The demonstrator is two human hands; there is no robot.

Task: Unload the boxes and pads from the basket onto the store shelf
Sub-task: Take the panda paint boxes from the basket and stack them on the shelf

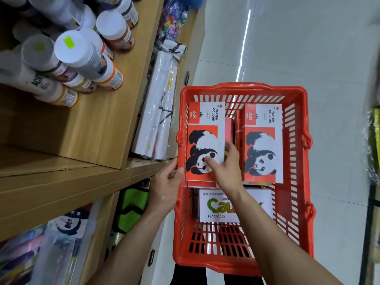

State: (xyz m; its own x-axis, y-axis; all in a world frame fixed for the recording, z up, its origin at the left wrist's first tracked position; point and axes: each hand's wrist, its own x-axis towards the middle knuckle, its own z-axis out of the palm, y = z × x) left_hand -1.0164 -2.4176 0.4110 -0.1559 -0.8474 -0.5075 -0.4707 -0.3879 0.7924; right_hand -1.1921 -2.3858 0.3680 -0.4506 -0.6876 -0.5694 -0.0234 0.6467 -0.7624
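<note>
A red plastic basket [298, 202] stands on the floor beside the wooden shelf [98, 120]. Two red-and-white panda watercolour pads lie in its far half, the left pad [202, 138] and the right pad [263, 149]. A white "12 colours" box [218, 208] lies nearer me, partly under my right forearm. My right hand [224, 163] grips the left pad's right edge, thumb on the panda. My left hand [167, 184] holds the basket's left rim next to that pad.
White-capped paint bottles [72, 50] crowd the upper shelf board. Wrapped white paper rolls [158, 112] lie on the shelf below, close to the basket. Lower down are a green bag [131, 204] and bagged supplies [51, 243]. Pale tiled floor [308, 48] lies to the right.
</note>
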